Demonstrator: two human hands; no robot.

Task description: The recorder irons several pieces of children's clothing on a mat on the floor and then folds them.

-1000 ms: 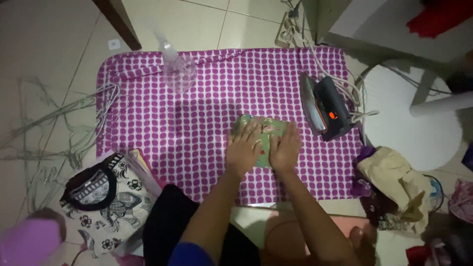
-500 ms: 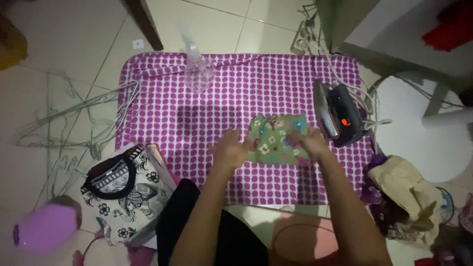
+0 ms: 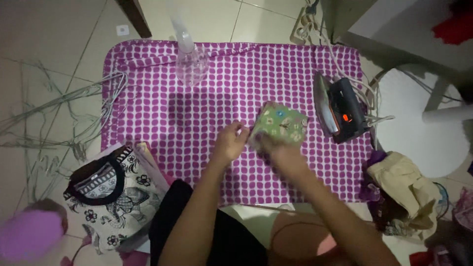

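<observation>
A small green patterned cloth [image 3: 280,123], folded into a square, is lifted a little off the purple mat with white dots [image 3: 207,113]. My right hand [image 3: 276,150] grips its lower edge from beneath. My left hand [image 3: 229,143] pinches its left corner with the fingertips. Both forearms reach in from the bottom of the view.
A black iron [image 3: 340,109] stands on its side at the mat's right edge, cord trailing back. A clear spray bottle [image 3: 189,59] sits at the mat's far side. Folded patterned clothes [image 3: 111,189] lie bottom left, wire hangers [image 3: 54,123] on the floor, crumpled clothes [image 3: 401,184] right.
The cloth was pressed flat under both hands, then opened out. Now it is folded into a smaller square and lifted, held at its left and lower edges.
</observation>
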